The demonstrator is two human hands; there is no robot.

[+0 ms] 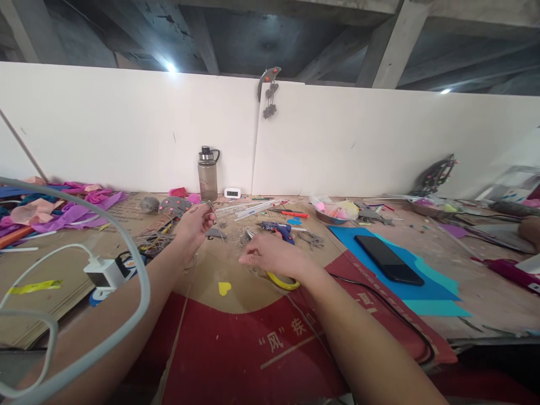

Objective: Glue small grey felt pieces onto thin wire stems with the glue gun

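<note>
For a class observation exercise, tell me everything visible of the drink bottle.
The drink bottle stands upright on the table, before the white board and beside a small white digital display on its right. Its translucent grey-brown body looks like plastic, with faint reddish print low down. Above come a silver-coloured band, a black cap and a dark carrying loop at the right. Only the table clearly touches it; its contents are unclear.

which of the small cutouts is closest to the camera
The yellow heart cutout, nearer than the right hand; the blue cutouts lie farther back, just beyond the glue gun.
</note>
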